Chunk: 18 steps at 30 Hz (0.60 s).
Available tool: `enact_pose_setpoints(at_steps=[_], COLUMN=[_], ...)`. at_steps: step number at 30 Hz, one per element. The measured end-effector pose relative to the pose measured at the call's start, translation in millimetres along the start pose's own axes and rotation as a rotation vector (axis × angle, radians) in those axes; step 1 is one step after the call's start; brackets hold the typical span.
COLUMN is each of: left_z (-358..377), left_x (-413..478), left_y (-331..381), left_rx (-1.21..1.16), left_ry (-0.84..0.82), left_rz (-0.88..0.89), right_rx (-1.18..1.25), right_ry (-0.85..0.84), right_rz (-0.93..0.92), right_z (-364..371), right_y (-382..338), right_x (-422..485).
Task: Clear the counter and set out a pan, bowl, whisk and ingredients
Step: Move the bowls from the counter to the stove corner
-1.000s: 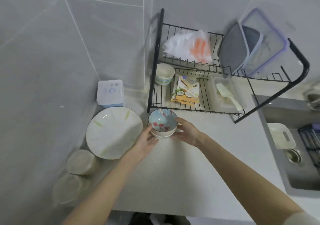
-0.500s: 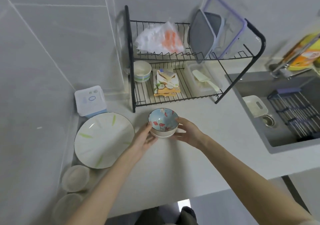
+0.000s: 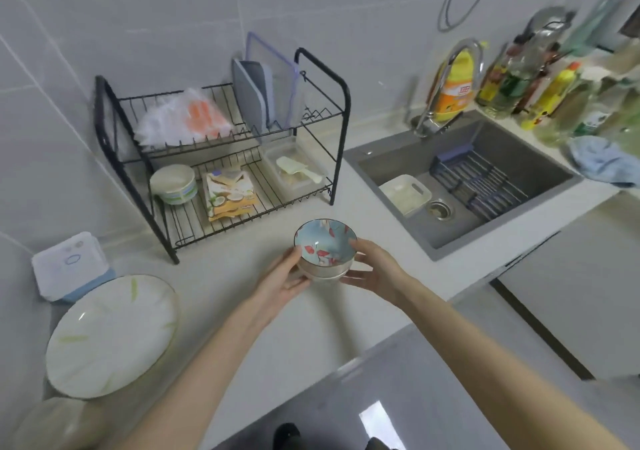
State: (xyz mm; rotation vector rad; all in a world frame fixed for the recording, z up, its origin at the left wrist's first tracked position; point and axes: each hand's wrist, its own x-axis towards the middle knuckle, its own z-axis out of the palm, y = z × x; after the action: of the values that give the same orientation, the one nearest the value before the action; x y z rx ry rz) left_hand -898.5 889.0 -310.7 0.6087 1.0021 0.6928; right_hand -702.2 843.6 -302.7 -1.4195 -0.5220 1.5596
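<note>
A small stack of bowls (image 3: 325,247) sits between my two hands just above the white counter (image 3: 242,311); the top bowl is light blue inside with red flowers, and a pale bowl shows beneath it. My left hand (image 3: 282,281) cups the stack's left side and underside. My right hand (image 3: 372,269) grips its right side, fingers curled round the rim and base. A large white plate with green streaks (image 3: 110,335) lies on the counter at the left.
A black two-tier wire rack (image 3: 221,158) stands behind, holding a bag, lids, a bowl, a packet and a tub. A white box (image 3: 69,264) sits at far left. The grey sink (image 3: 460,179), tap and several bottles lie to the right. Round lidded containers sit at lower left.
The view has swung right, bringing the sink and bottles into sight. Both hands still hold the bowl stack, which now looks lifted a little off the counter and further right of the plate.
</note>
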Motion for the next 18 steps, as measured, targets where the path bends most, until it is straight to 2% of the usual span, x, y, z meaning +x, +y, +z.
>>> enact_pose_setpoints(at_steps=[3,13,18], left_z=[46,265,366], left_x=[3,3,-6], left_y=[-13,-88,-130], left_rx=[0.042,0.249,0.345], left_ry=[-0.069,-0.282,-0.406], left_rz=[-0.016,-0.131,-0.205], right_rx=[0.046,0.232,0.350], right_ry=[0.060,0.315,0.501], right_rz=[-0.026,-0.126,-0.175], right_z=[-45,-241,-328], right_y=[-8,-28,-26], right_x=[-24,-135,-192])
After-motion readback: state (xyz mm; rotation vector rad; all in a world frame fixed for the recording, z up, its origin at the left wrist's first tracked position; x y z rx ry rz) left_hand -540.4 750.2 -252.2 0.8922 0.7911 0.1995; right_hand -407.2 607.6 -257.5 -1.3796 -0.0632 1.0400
